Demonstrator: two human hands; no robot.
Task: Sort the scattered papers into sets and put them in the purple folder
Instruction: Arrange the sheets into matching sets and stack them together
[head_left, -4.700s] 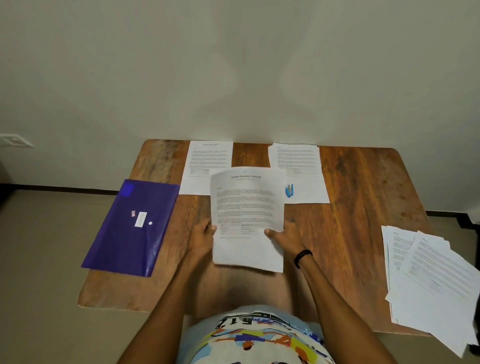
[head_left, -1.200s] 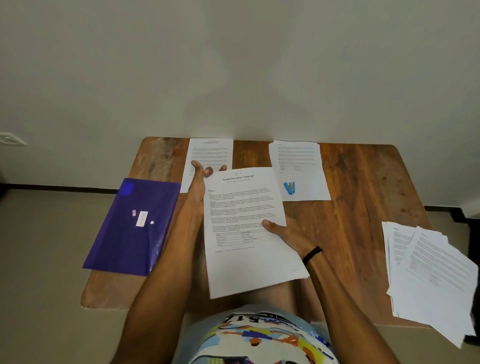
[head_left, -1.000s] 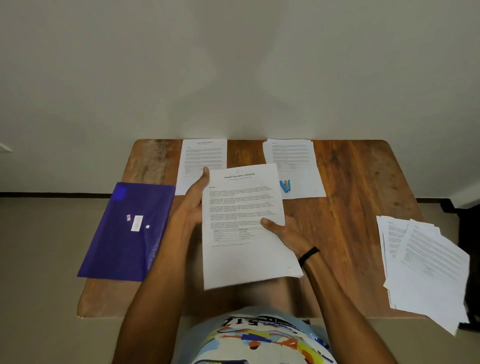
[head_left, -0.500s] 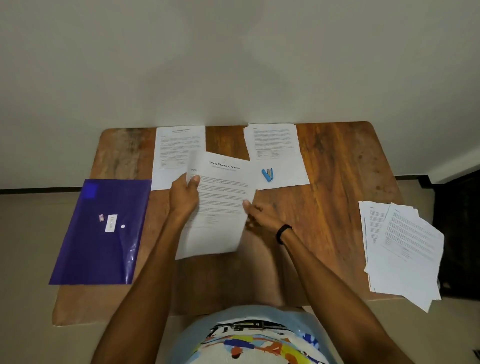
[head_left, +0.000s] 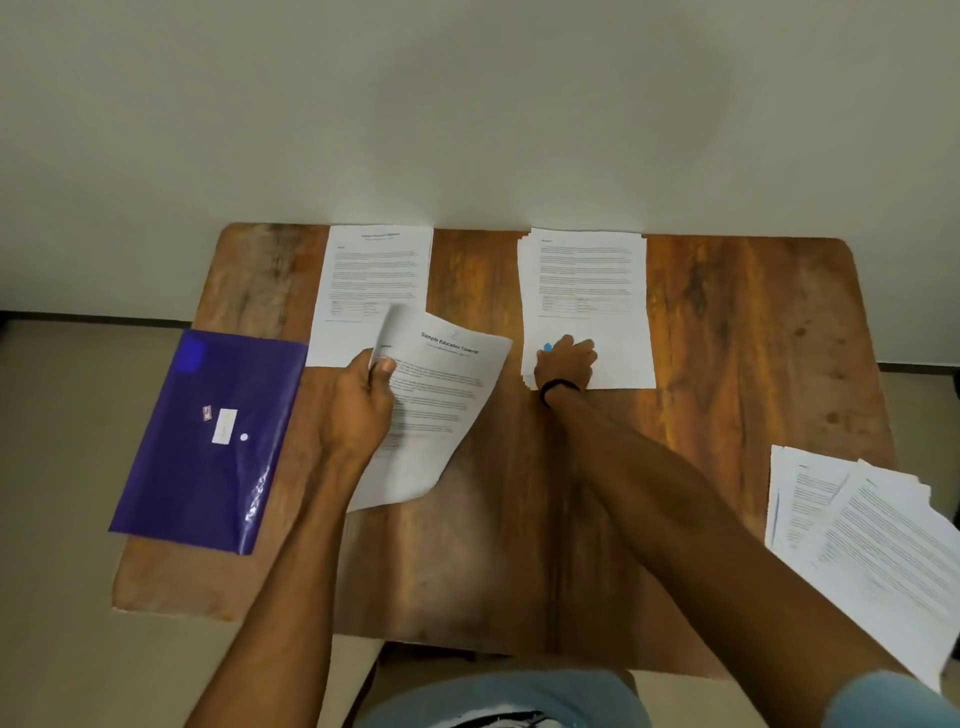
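at the left grip (head_left: 363, 402), thumb on top and fingers beneath pinch the upper left edge of the transcript sheets (head_left: 441, 410), which hang tilted just above the bench (head_left: 727, 338). paper this thin looks light and limp: taken by one edge it sags and may fan apart, so a hold at the middle of a long side seems safer. just left of that grip lies the purple folder (head_left: 208, 457), probably slick and floppy. beyond it sits one sorted pile (head_left: 374, 275). to its right, the right grip (head_left: 566, 366) curls over a small blue object (head_left: 547, 347) on a second pile (head_left: 587, 275); whether it holds it i cannot tell. loose papers (head_left: 872, 535) lie far right.
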